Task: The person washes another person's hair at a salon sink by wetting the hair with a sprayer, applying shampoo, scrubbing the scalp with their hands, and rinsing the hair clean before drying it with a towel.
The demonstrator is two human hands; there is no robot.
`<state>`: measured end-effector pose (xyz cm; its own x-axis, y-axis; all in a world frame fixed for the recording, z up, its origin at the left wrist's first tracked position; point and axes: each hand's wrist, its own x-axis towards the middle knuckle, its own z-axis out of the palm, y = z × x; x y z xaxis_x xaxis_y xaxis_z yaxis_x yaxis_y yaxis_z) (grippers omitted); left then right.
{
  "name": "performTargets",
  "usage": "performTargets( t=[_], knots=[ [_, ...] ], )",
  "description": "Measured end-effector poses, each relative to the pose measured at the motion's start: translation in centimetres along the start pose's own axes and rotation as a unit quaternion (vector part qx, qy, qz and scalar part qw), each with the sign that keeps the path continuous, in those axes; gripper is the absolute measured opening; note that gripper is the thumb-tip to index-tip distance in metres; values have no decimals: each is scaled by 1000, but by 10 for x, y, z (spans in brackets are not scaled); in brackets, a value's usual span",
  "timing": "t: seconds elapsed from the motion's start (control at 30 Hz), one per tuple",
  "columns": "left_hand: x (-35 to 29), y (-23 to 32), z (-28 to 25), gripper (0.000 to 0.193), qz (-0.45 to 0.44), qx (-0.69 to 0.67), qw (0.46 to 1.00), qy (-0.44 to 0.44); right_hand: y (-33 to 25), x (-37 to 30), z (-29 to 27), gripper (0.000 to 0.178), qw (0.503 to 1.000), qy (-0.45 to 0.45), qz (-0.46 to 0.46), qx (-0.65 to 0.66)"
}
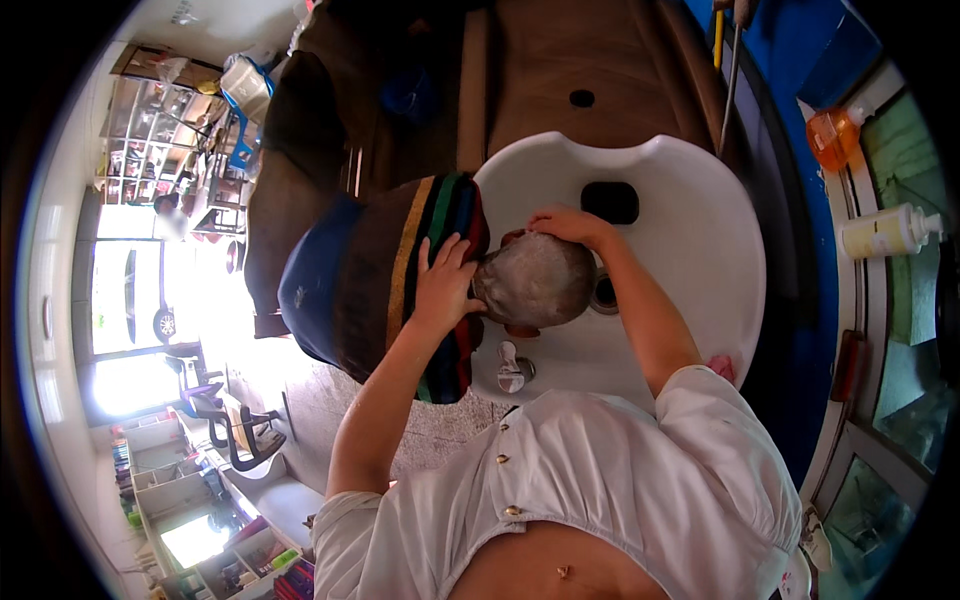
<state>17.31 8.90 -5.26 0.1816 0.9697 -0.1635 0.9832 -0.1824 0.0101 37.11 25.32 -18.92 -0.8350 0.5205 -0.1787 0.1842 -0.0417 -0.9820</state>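
Nearest, the person's white buttoned top fills the lower frame, both bare forearms rising from it. A chrome tap (513, 368) sits on the near rim of the glossy white basin (700, 250). The left hand (445, 285) lies open, fingers spread, on the striped towel (445, 215) at the neck of a lathered head (535, 280) (foam grey-white, hair short). The right hand (565, 225) cups the crown, fingers curled on it, gripping nothing. The head rests in the basin's notch, its crown pointing right, body stretching left. Far right, a pale yellow pump bottle (885, 232) and an orange bottle (832, 138) stand on a shelf.
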Motion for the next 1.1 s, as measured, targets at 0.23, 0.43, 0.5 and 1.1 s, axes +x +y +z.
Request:
performTargets(
  t=[0.23, 0.43, 0.5, 1.1],
  knots=[
    [5, 0, -1, 59, 10, 0, 1000, -4, -5, 11, -8, 23, 994, -14, 75, -74],
    [6, 2, -6, 56, 2, -5, 1000, 0, -56, 15, 12, 21, 983, -61, -11, -174],
    [6, 0, -6, 56, 6, -3, 1000, 2, -54, 29, 20, 21, 974, -82, -8, -211],
    [0, -5, 0, 62, 5, -12, 999, 45, -105, 20, 29, 20, 949, -185, -15, -254]
  ],
)
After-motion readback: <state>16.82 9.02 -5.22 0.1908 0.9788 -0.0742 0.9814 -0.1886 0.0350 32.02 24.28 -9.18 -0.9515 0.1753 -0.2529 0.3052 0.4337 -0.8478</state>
